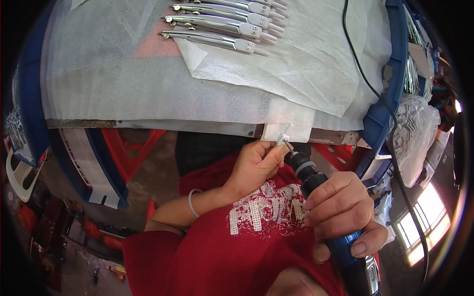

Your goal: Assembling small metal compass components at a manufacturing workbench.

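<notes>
Blue and black plastic fills my right hand (340, 209): I have my fingers wrapped tight round the body of a handheld rotary tool (335, 232), its black nose pointing up and away from me toward the table edge. My red shirt lies under both arms. The tool's tip meets a small white piece (283, 140) that my left hand (254, 165) pinches between thumb and fingertips, held just below the edge of the table (148, 126). A pale band (191, 202) circles my left wrist.

Past my hands, the table is covered in sheets of white foam wrap (306, 64), one strip hanging over the edge right above the small piece. A black cord (368, 84) runs across the wrap on the right and curves down along the blue crate rim (395, 64). Farther back, at the top of the table, silver metal compasses (217, 32) lie side by side in a row on the wrap. To the right, beyond the blue rim, sits a clear bag of small pale parts (412, 130).
</notes>
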{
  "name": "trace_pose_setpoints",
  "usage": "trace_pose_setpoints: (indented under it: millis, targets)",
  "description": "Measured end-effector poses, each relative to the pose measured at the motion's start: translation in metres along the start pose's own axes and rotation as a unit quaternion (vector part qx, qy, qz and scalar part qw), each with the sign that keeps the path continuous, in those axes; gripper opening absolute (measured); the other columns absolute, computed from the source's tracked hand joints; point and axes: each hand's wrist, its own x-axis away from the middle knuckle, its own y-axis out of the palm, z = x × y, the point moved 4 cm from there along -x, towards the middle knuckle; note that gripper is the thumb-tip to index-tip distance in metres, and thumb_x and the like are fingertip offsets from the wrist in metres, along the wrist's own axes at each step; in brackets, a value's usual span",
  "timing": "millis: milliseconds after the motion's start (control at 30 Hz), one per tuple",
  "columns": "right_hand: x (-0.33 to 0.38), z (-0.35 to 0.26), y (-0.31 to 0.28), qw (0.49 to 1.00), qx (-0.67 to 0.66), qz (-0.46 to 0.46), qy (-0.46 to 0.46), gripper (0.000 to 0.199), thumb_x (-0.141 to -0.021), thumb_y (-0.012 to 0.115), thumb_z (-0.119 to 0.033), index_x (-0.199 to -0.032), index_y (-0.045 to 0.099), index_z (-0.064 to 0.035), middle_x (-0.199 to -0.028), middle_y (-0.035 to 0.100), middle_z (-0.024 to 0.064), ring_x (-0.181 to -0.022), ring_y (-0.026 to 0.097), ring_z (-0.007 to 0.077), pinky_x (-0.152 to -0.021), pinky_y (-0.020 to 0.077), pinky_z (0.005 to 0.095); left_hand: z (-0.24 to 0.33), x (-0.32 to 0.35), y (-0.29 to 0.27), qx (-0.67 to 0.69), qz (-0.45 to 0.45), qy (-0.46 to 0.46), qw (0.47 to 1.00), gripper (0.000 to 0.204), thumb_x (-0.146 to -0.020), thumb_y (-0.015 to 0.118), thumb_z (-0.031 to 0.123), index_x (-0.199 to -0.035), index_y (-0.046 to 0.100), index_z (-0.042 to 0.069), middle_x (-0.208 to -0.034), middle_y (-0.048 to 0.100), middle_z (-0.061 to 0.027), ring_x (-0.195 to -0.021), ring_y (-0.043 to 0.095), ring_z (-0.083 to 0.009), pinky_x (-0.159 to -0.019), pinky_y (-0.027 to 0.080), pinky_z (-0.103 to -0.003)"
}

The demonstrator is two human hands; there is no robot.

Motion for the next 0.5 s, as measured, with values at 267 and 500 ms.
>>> trace_pose_setpoints:
  millis: [267, 500]
  targets:
    - [-0.0057, -0.0004, -0.0018, 0.999, -0.019, 0.022, 0.042, 0.051, -0.069, 0.081, -0.009, -0.106, 0.045, -0.0135, -0.077, 0.063, 0.0096, -0.06, 0.064, 0.023, -0.053, 0.0541, 0.0337, -0.001, -0.0005, 0.0006, 0.008, -0.008, -0.006, 1.0, 0.021, -0.096, 0.052, 0.018, -0.104, 0.062, 0.0, -0.068, 0.051, 0.0045, -0.049, 0.037, -0.001, -0.043, 0.026, -0.016]
    - [-0.0067, 0.0005, 0.0028, 0.999, -0.002, 0.006, 0.05, 0.049, -0.069, 0.08, -0.007, -0.103, 0.044, -0.0113, -0.076, 0.062, 0.0097, -0.06, 0.064, 0.0228, -0.054, 0.0542, 0.0335, -0.0031, 0.0001, -0.002, -0.029, -0.007, 0.012, 0.999, 0.021, -0.096, 0.051, 0.017, -0.103, 0.062, 0.0, -0.065, 0.048, 0.0061, -0.05, 0.036, -0.0006, -0.044, 0.026, -0.017]
